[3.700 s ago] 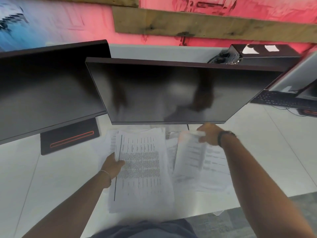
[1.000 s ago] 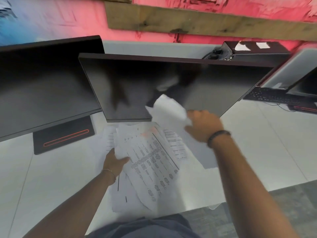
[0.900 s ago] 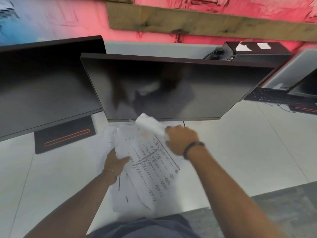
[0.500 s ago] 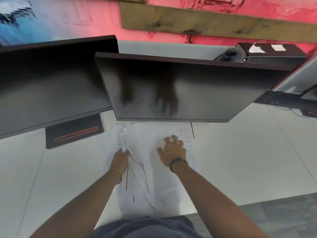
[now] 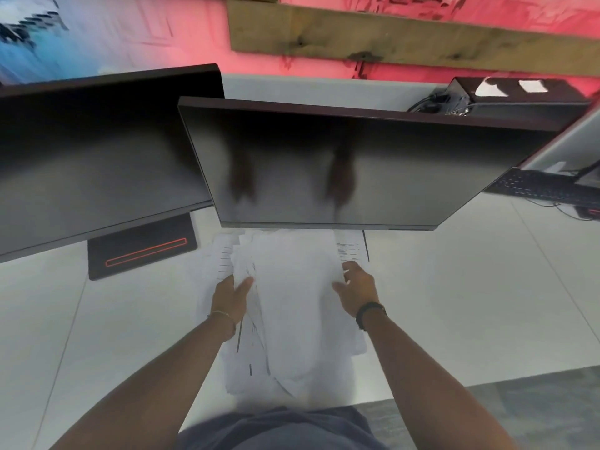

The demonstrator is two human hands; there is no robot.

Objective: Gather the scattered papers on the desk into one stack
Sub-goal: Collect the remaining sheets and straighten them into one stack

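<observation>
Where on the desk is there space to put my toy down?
Bare desk lies right of the papers, before the keyboard. More lies left of them, below the monitor base. The middle is crowded: both hands flank the papers.

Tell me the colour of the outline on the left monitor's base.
Red-orange outline on the black base, seen in the head view.
</observation>
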